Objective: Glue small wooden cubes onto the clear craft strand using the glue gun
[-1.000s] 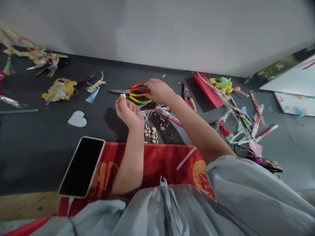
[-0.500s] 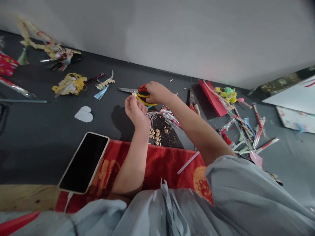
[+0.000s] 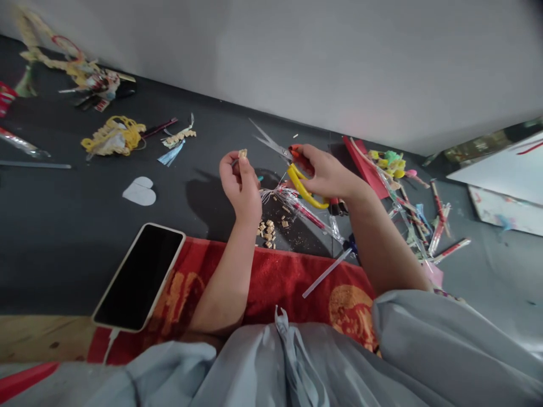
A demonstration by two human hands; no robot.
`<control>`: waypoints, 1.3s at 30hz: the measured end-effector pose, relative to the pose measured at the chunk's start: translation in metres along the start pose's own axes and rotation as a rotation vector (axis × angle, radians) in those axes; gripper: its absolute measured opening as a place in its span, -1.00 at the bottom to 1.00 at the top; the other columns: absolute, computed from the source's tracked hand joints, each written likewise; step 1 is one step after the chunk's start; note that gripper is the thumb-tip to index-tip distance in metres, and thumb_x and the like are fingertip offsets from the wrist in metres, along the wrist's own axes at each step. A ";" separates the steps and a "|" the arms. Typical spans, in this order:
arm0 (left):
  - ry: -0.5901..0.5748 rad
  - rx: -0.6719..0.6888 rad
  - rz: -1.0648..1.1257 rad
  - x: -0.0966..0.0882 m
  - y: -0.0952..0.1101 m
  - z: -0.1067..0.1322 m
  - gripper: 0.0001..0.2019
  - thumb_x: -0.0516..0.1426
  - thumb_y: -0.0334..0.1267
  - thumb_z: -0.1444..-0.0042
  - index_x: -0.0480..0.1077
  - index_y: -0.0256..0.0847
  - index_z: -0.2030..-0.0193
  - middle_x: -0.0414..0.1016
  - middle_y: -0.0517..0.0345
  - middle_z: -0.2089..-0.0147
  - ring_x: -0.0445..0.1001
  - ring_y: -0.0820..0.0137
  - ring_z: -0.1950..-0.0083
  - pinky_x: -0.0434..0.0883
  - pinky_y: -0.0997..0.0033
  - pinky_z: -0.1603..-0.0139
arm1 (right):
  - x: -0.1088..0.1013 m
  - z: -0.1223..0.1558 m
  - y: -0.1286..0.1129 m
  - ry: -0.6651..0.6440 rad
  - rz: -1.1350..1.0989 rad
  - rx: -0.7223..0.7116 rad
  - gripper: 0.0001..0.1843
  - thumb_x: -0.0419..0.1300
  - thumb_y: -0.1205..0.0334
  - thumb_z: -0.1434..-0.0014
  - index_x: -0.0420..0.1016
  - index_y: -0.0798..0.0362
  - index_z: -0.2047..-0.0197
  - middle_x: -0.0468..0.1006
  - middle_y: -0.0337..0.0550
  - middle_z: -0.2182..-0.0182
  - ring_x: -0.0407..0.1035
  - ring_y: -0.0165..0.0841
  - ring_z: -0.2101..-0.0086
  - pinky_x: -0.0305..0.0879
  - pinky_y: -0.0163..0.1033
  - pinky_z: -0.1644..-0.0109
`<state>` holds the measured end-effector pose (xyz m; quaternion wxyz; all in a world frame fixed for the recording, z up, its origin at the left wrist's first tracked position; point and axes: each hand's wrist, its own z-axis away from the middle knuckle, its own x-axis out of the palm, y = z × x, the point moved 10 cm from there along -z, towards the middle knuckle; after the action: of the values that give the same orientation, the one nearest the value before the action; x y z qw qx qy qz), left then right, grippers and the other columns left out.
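Between thumb and finger, my left hand (image 3: 241, 183) pinches a small tan piece (image 3: 242, 153), much like the little tan pieces on the table. My right hand (image 3: 324, 172) is wrapped round the handles of scissors (image 3: 306, 186) with yellow and orange grips. Their blades are parted and point up and left, off the table. Below both hands lies a bundle of silvery and red strands (image 3: 288, 198). Several loose tan pieces (image 3: 267, 232) are scattered near my left wrist.
A phone (image 3: 139, 277) on a cable lies at left, partly on a red towel (image 3: 280, 277). Beyond it are a white paper heart (image 3: 139, 191), a blue-tasselled charm (image 3: 173, 146) and yellow yarn (image 3: 116, 135). At right, wrapped sticks (image 3: 441, 217) lie near a red folder (image 3: 367, 167).
My right hand has picked the scissors up off the table and moved right with them, their blades now parted. My left hand has shifted slightly, still pinching the tan piece.
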<state>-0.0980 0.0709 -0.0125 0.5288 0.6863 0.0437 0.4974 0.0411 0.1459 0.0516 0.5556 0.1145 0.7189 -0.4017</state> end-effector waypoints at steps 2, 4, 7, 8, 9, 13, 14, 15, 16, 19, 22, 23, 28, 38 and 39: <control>-0.041 0.013 -0.008 0.004 0.000 0.001 -0.72 0.16 0.00 -0.10 0.25 -0.13 0.23 0.08 0.40 0.54 0.02 0.69 0.65 -0.02 0.59 0.65 | -0.002 0.009 -0.008 -0.001 0.031 -0.002 -0.34 0.23 -0.16 0.02 0.33 0.15 -0.01 0.49 -0.06 0.27 0.35 -0.31 0.33 0.31 -0.18 0.25; -0.082 0.015 -0.016 0.007 -0.001 0.003 -0.70 0.17 0.02 -0.09 0.25 -0.13 0.22 0.13 0.38 0.51 0.04 0.69 0.65 0.00 0.60 0.65 | -0.002 0.016 -0.013 -0.007 0.051 0.000 -0.31 0.21 -0.16 0.00 0.32 0.18 -0.05 0.50 0.00 0.23 0.37 -0.27 0.30 0.31 -0.17 0.22; -0.138 0.018 -0.016 0.012 -0.003 0.005 -0.69 0.16 0.04 -0.08 0.26 -0.12 0.21 0.16 0.36 0.49 0.07 0.68 0.64 0.04 0.62 0.65 | -0.001 0.021 -0.018 -0.004 0.069 -0.003 -0.30 0.19 -0.18 -0.01 0.32 0.19 -0.05 0.50 0.04 0.18 0.39 -0.24 0.26 0.30 -0.16 0.22; -0.152 0.021 -0.020 0.013 -0.003 0.005 -0.69 0.16 0.04 -0.08 0.26 -0.12 0.20 0.18 0.35 0.48 0.08 0.68 0.63 0.06 0.62 0.64 | -0.001 0.021 -0.019 0.005 0.073 -0.008 -0.32 0.18 -0.19 -0.02 0.33 0.18 -0.04 0.50 0.05 0.17 0.39 -0.23 0.25 0.30 -0.15 0.21; -0.161 0.022 -0.030 0.013 -0.004 0.006 -0.69 0.16 0.04 -0.08 0.27 -0.11 0.20 0.19 0.34 0.47 0.09 0.68 0.63 0.07 0.62 0.63 | -0.002 0.022 -0.021 0.016 0.075 -0.013 -0.33 0.17 -0.19 -0.03 0.33 0.16 -0.02 0.50 0.06 0.16 0.39 -0.22 0.24 0.30 -0.15 0.20; -0.159 0.002 -0.079 0.012 -0.006 0.006 -0.72 0.17 0.01 -0.08 0.29 -0.12 0.23 0.20 0.32 0.46 0.13 0.66 0.60 0.12 0.62 0.61 | -0.005 0.025 -0.024 0.042 0.085 -0.024 -0.39 0.16 -0.16 -0.06 0.31 0.13 -0.02 0.51 0.07 0.14 0.41 -0.20 0.23 0.30 -0.14 0.20; -0.162 0.003 -0.076 0.013 -0.006 0.007 -0.73 0.17 0.00 -0.08 0.30 -0.12 0.24 0.20 0.32 0.46 0.14 0.65 0.60 0.12 0.62 0.60 | -0.006 0.025 -0.025 0.045 0.091 -0.024 -0.41 0.16 -0.14 -0.07 0.30 0.12 -0.02 0.51 0.07 0.14 0.41 -0.20 0.23 0.31 -0.14 0.19; -0.167 0.009 -0.069 0.013 -0.005 0.007 -0.74 0.17 -0.01 -0.08 0.30 -0.12 0.24 0.20 0.32 0.47 0.15 0.65 0.59 0.13 0.62 0.60 | -0.006 0.025 -0.025 0.047 0.098 -0.025 -0.42 0.17 -0.13 -0.07 0.30 0.12 -0.02 0.51 0.07 0.14 0.41 -0.20 0.22 0.31 -0.14 0.19; -0.174 0.014 -0.064 0.014 -0.005 0.007 -0.75 0.17 -0.02 -0.09 0.30 -0.12 0.24 0.20 0.32 0.47 0.16 0.64 0.59 0.14 0.62 0.59 | -0.007 0.026 -0.026 0.048 0.103 -0.026 -0.42 0.17 -0.12 -0.07 0.30 0.13 -0.02 0.51 0.07 0.14 0.42 -0.20 0.22 0.32 -0.14 0.18; -0.154 0.008 -0.082 0.013 -0.005 0.007 -0.79 0.17 -0.06 -0.10 0.32 -0.12 0.25 0.21 0.30 0.46 0.22 0.62 0.55 0.17 0.61 0.56 | -0.007 0.027 -0.027 0.046 0.107 -0.031 -0.42 0.15 -0.14 -0.08 0.30 0.12 -0.01 0.51 0.08 0.13 0.42 -0.19 0.20 0.32 -0.13 0.16; -0.103 -0.018 -0.123 0.009 -0.006 0.007 -0.83 0.19 -0.13 -0.10 0.33 -0.12 0.27 0.26 0.27 0.43 0.31 0.57 0.49 0.23 0.59 0.52 | -0.007 0.027 -0.026 0.049 0.107 -0.032 -0.43 0.14 -0.15 -0.09 0.29 0.11 -0.01 0.50 0.07 0.14 0.42 -0.18 0.19 0.33 -0.12 0.15; -0.096 -0.021 -0.131 0.009 -0.005 0.007 -0.84 0.20 -0.14 -0.09 0.33 -0.12 0.27 0.28 0.26 0.42 0.34 0.56 0.46 0.25 0.59 0.50 | -0.007 0.027 -0.026 0.053 0.109 -0.032 -0.43 0.14 -0.15 -0.09 0.29 0.11 -0.01 0.50 0.07 0.14 0.41 -0.18 0.19 0.33 -0.12 0.15; -0.121 -0.014 -0.125 0.012 -0.003 0.008 -0.85 0.20 -0.16 -0.09 0.33 -0.12 0.28 0.33 0.23 0.38 0.39 0.53 0.39 0.31 0.57 0.44 | -0.008 0.028 -0.026 0.048 0.129 -0.032 -0.44 0.15 -0.13 -0.09 0.29 0.12 0.00 0.50 0.07 0.16 0.41 -0.18 0.20 0.32 -0.12 0.16; -0.114 -0.014 -0.119 0.010 -0.006 0.007 -0.82 0.21 -0.12 -0.07 0.34 -0.12 0.27 0.29 0.27 0.43 0.32 0.58 0.50 0.24 0.59 0.53 | -0.009 0.027 -0.027 0.018 0.156 -0.051 -0.52 0.11 -0.05 -0.15 0.29 0.11 -0.01 0.48 0.11 0.06 0.41 -0.14 0.12 0.32 -0.10 0.09; -0.121 -0.015 -0.104 0.011 -0.006 0.007 -0.81 0.21 -0.10 -0.07 0.34 -0.12 0.28 0.25 0.29 0.46 0.27 0.60 0.54 0.20 0.60 0.56 | -0.008 0.027 -0.027 0.006 0.154 -0.048 -0.50 0.11 -0.06 -0.15 0.28 0.11 -0.02 0.49 0.11 0.07 0.41 -0.14 0.13 0.32 -0.10 0.10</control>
<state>-0.0846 0.0748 -0.0100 0.5609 0.7078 0.0437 0.4273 0.0465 0.1117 0.0694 0.5854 0.1572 0.7189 -0.3403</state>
